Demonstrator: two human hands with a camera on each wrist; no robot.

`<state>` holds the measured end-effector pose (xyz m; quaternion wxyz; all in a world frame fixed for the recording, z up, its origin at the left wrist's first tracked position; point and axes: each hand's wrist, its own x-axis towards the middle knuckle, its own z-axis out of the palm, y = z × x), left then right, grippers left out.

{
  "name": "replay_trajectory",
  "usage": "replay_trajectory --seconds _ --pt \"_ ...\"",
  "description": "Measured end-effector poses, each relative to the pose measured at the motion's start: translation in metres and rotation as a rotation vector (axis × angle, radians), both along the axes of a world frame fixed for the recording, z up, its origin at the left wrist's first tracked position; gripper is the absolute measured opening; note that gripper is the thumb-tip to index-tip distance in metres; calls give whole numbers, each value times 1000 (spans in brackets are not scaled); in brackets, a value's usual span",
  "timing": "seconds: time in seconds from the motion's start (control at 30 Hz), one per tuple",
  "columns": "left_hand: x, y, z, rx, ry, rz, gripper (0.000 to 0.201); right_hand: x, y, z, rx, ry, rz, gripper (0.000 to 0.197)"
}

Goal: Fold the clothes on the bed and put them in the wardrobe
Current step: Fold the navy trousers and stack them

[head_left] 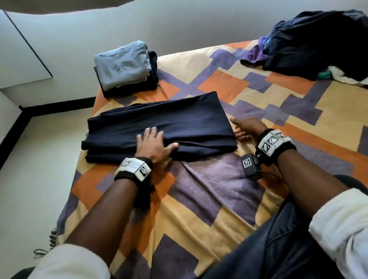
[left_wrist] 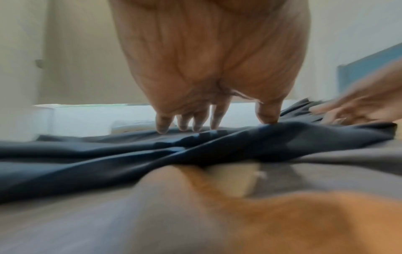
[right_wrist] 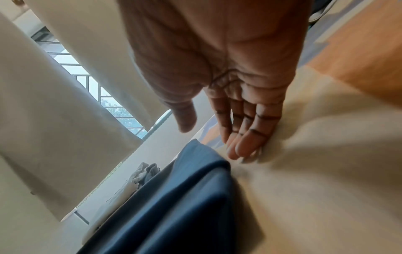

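A dark navy garment (head_left: 161, 128), already folded into a long band, is laid across the bed (head_left: 229, 180) towards its left edge, and the step in hand is judged to be the folding of this piece. The left hand (head_left: 153, 144) is pressed flat on the garment's near edge, fingers straight and spread, nothing gripped. The right hand (head_left: 245, 126) is laid open on the bed just beside the garment's right end, apparently about to slip under it. The next move is judged to call for that end to be lifted and carried over to the left. A folded stack (head_left: 125, 68) is kept at the bed's far left corner, and an unfolded heap (head_left: 323, 43) at the far right. Only the right wrist view shows the fingertips (right_wrist: 245, 147) stopping short of the cloth; only the head view shows the heap.
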<state>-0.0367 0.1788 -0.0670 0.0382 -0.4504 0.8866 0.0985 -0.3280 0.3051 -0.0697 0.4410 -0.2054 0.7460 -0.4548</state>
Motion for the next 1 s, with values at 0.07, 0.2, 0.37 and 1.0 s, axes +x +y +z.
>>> replay_trajectory --seconds 0.07,0.2,0.37,1.0 --pt "-37 32 4 -80 67 -201 82 -17 -16 -2 -13 -70 50 42" --pt "-110 84 -1 -79 1 -414 90 -46 -38 8 56 -71 80 38" --pt "-155 108 -15 -111 -85 -366 86 -69 -71 17 87 113 190 37" --pt "-160 133 52 56 251 -166 23 -58 -89 72 50 543 447 15"
